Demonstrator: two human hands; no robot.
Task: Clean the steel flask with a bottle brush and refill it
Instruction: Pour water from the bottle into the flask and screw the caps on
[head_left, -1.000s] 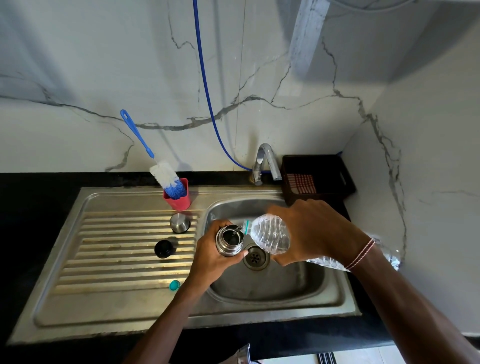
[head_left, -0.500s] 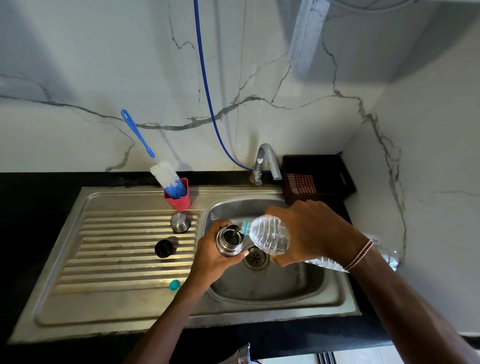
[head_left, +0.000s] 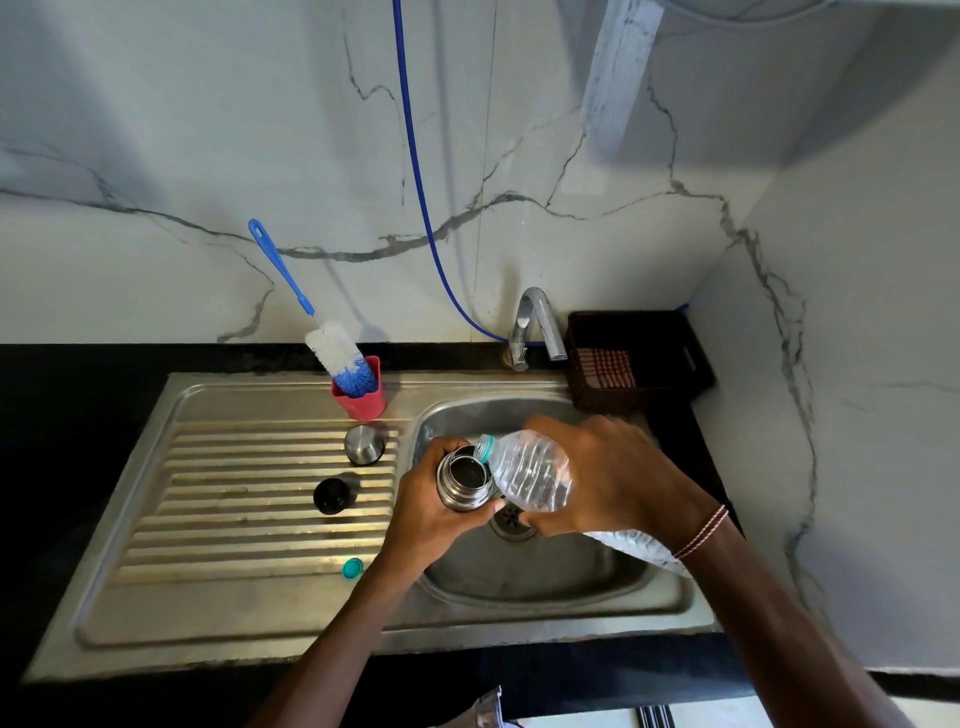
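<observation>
While the left hand (head_left: 431, 514) grips the upright cylindrical steel flask (head_left: 465, 480) around its body, the right hand (head_left: 608, 478) clamps a clear ribbed plastic bottle (head_left: 530, 475) just right of it, both above the stainless sink basin (head_left: 571, 587). Flask axis vertical, mouth open. Bottle axis slopes from the right wrist down to the flask rim. Hands close together; contact between them cannot be told. Judged: refill under way. Blue-and-white bottle brush (head_left: 337, 353) stands in a red cup (head_left: 361, 402) beyond the left hand.
</observation>
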